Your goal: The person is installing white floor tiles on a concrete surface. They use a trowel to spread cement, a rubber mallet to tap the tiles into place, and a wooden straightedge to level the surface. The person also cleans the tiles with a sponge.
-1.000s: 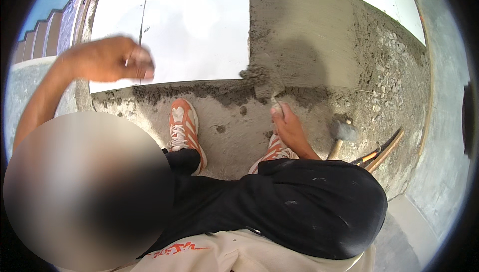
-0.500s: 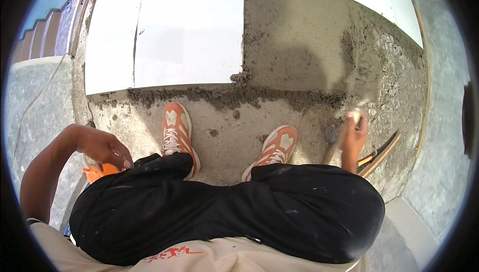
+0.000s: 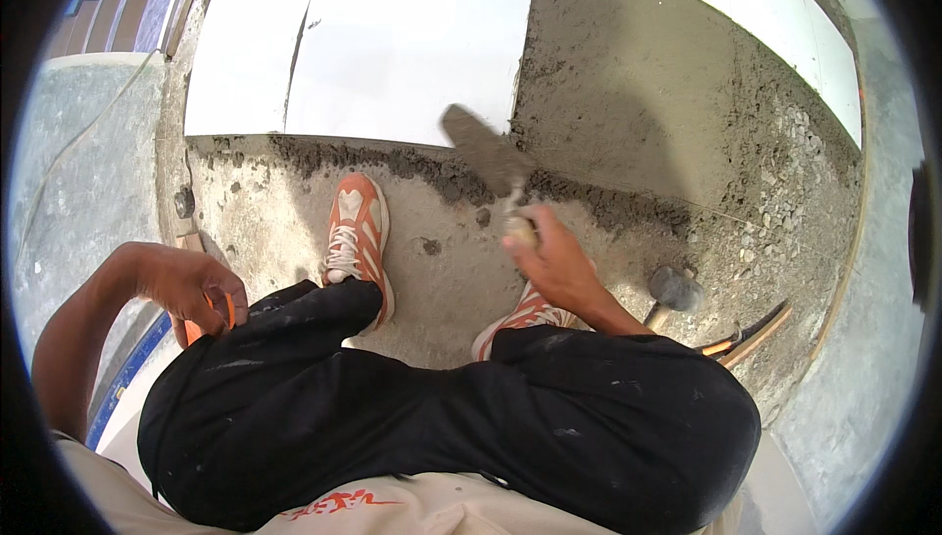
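Note:
My right hand [image 3: 559, 255] grips the pale handle of a pointing trowel [image 3: 486, 151]. The dull grey blade points up and left, its tip over the near edge of a large white tile [image 3: 412, 45]. Right of this tile spreads a bed of wet grey mortar [image 3: 608, 74], with loose clumps along its near edge. My left hand [image 3: 201, 285] hangs beside my left knee, fingers curled. An orange thing [image 3: 194, 331] shows between and below the fingers; its kind and how firmly it is held cannot be made out.
A black-headed mallet [image 3: 677, 290] with a wooden handle lies near my right knee, beside a long curved tool [image 3: 751, 334]. Gravel [image 3: 790, 182] edges the mortar at right. A blue rim [image 3: 123, 378] shows at left. My shoes [image 3: 355, 226] stand on rough concrete.
My right hand has swung left with the trowel, from the mortar's right side to the tile's corner, uncovering the mallet. Orange now shows between my left fingers. The view has shifted slightly.

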A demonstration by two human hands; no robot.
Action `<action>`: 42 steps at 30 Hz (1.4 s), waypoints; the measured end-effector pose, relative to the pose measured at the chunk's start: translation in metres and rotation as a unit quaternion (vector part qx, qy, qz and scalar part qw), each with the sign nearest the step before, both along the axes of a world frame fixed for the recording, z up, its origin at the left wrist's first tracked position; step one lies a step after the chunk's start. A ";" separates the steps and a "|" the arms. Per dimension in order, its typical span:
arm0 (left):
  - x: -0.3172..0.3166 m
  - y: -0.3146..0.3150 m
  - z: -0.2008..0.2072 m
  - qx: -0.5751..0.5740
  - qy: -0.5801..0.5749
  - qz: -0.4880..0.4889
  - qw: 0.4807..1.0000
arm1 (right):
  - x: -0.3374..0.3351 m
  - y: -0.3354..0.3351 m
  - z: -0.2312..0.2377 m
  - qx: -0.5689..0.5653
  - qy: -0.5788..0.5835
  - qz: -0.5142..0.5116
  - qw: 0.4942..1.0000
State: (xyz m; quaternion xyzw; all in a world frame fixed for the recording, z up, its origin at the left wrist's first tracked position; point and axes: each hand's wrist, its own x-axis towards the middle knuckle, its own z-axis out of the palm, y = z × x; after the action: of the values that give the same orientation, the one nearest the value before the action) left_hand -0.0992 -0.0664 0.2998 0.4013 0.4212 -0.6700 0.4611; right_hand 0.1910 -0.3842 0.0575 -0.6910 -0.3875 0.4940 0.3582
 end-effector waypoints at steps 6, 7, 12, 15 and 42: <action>-0.018 -0.004 0.004 0.007 0.013 0.063 0.998 | -0.005 0.018 -0.009 -0.053 -0.043 -0.032 0.997; -0.024 -0.001 0.006 0.007 0.020 0.068 0.997 | 0.006 0.014 -0.006 -0.062 -0.058 -0.066 0.994; -0.036 -0.007 0.014 0.027 0.022 0.090 0.995 | 0.041 -0.003 0.009 -0.033 0.079 -0.251 0.964; -0.043 -0.008 0.020 0.029 0.026 0.090 0.995 | 0.045 -0.014 0.006 -0.012 0.143 -0.302 0.942; -0.255 -0.081 0.044 0.154 0.119 0.306 0.932 | 0.007 0.018 -0.012 -0.019 0.346 -0.250 0.904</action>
State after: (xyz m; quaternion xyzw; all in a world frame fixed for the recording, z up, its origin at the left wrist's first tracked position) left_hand -0.3546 -0.1470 0.3435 0.2363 0.6732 -0.4665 0.5229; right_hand 0.1978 -0.3658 0.0457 -0.5576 -0.0447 0.6032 0.5685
